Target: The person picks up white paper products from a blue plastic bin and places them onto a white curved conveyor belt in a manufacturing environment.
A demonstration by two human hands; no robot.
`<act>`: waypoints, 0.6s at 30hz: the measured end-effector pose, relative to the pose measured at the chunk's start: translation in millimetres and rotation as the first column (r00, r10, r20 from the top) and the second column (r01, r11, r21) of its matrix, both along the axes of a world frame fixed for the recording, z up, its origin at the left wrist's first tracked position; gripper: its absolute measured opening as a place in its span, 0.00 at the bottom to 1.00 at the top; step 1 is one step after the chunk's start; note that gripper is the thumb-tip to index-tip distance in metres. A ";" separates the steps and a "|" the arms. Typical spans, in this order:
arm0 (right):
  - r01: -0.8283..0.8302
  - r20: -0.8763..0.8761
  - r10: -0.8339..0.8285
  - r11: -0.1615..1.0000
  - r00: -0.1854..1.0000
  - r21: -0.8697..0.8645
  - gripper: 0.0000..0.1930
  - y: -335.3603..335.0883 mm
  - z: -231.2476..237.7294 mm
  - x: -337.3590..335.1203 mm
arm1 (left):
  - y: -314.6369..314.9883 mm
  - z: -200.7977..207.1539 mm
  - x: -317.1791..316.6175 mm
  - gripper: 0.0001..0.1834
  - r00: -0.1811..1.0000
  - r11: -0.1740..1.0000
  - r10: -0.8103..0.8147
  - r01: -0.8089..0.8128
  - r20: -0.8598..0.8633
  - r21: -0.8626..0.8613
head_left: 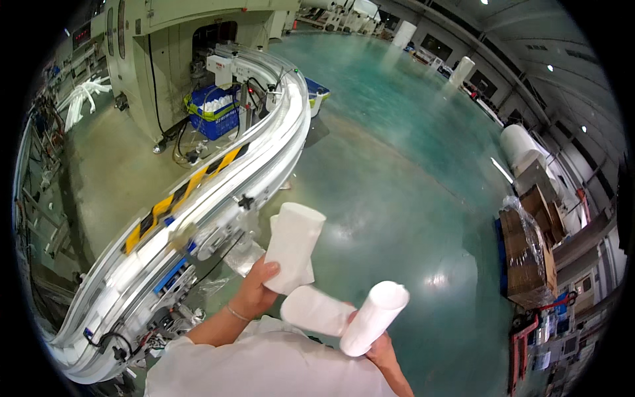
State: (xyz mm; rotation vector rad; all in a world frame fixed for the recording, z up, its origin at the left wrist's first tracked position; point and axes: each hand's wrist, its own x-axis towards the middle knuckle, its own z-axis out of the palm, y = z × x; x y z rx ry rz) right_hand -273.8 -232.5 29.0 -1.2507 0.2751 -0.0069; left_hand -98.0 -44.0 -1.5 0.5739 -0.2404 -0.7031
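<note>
In front of my body, my left hand [258,288] is closed around two white paper rolls. The nearer roll [295,246] stands tilted and looks somewhat flattened, and it covers most of the roll behind it [273,228]. Lower and to the right, my right hand [379,349] grips another pair. One of these, a white paper roll [374,319], points up with its round end showing. The other roll [316,310] leans toward my left hand. Most of the right fingers are hidden behind the rolls.
A curved conveyor [291,135] with white rails runs along my left, wrapped partly with yellow and black tape [188,188]. It leads to a large pale machine [149,73]. A blue crate [215,122] stands beside it. Cardboard boxes [526,258] sit on the far right, near a red pallet jack [519,351].
</note>
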 end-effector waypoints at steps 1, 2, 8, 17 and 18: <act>0.089 0.053 -0.087 0.996 0.995 -0.024 0.31 -20.1 -7.1 9.3 | -21.4 3.6 20.5 0.30 1.000 1.000 -0.021 0.021 0.018 -0.017; 0.160 0.118 -0.161 0.987 0.980 0.015 0.32 -42.1 -19.6 20.8 | -39.4 2.8 40.0 0.30 0.999 0.999 -0.043 0.044 0.007 -0.011; 0.316 0.112 -0.386 0.863 0.916 0.394 0.43 -207.4 -46.5 115.5 | -132.7 18.0 140.9 0.31 0.989 0.992 0.059 -0.073 0.134 0.105; 0.138 0.176 -0.126 0.989 0.976 -0.057 0.43 -414.7 -7.7 358.6 | -233.4 40.1 276.6 0.29 0.858 0.840 0.513 -0.509 0.035 0.188; 0.127 0.174 -0.106 0.985 0.979 -0.115 0.42 -427.0 1.1 392.8 | -233.7 39.6 288.8 0.31 0.839 0.817 0.543 -0.537 0.035 0.210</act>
